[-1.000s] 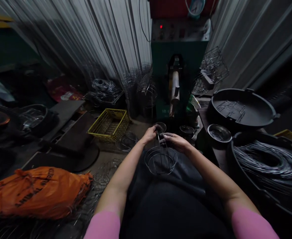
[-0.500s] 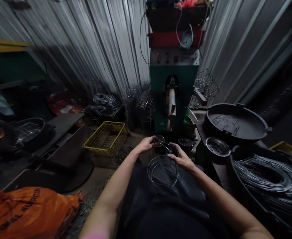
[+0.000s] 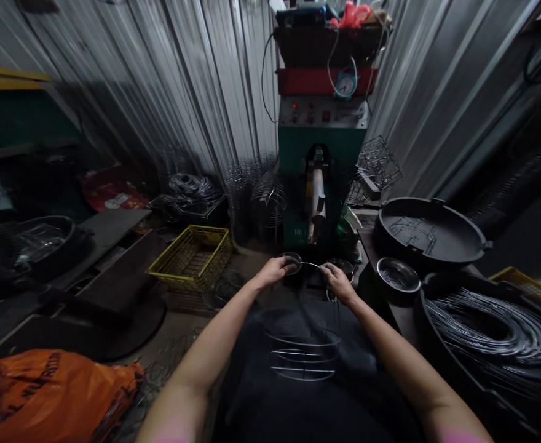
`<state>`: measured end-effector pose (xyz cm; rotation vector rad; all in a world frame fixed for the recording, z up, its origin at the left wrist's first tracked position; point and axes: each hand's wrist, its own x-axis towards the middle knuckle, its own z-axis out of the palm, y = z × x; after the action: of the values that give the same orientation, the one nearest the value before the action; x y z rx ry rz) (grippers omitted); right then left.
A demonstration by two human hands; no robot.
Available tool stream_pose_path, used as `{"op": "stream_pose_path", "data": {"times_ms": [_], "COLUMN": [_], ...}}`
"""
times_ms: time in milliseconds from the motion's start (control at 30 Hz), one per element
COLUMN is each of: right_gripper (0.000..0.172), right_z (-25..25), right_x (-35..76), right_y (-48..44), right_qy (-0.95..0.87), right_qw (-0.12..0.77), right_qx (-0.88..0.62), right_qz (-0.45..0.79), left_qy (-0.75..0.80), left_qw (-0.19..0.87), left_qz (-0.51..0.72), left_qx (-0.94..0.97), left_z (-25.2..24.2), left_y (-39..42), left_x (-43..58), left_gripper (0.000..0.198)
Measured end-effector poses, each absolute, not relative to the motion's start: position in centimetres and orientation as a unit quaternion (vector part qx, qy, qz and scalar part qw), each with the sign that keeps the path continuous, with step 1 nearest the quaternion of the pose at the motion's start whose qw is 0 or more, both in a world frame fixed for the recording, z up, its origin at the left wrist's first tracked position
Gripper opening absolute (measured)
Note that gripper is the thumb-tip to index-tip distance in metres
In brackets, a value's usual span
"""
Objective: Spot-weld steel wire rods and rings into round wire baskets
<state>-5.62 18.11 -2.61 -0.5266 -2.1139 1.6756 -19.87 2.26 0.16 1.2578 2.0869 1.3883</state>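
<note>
A round wire basket frame (image 3: 304,354) hangs over my dark lap, its rings stacked level. My left hand (image 3: 275,271) and my right hand (image 3: 337,282) are both closed on the thin wire at its top (image 3: 311,265), a little apart from each other. Just beyond my hands stands a green machine (image 3: 319,154) with a vertical cylinder at its front and a red light on its panel.
A yellow crate (image 3: 192,256) sits left of the machine, an orange bag (image 3: 44,387) at lower left. On the right are a black pan (image 3: 430,231), a small metal bowl (image 3: 397,275) and a tub of coiled wire (image 3: 492,323). Wire frames stand by the corrugated wall.
The basket frame has turned from mouth-up to hanging by its top wire, and my hands have spread apart. The view has tilted upward.
</note>
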Motion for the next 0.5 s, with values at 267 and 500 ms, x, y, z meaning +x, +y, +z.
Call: {"op": "stream_pose_path", "data": {"times_ms": [267,500], "right_gripper": [0.028,0.028], "right_z": [-5.1,-5.9], "right_x": [-5.3,-5.3], "right_y": [17.8,17.6], "right_qy": [-0.826,-0.875], "right_qw": [0.161,0.153], "right_qx": [-0.19,-0.132], "right_qz": [0.506,0.441], "left_qy": [0.734,0.743], "left_qw": [0.234,0.274], "left_qz": [0.512,0.494], "left_qx": [0.379,0.36], "left_z": [-2.6,-4.2], "left_y": [1.7,1.3], "left_x": [-18.8,-19.1], "left_gripper": [0.014,0.019]}}
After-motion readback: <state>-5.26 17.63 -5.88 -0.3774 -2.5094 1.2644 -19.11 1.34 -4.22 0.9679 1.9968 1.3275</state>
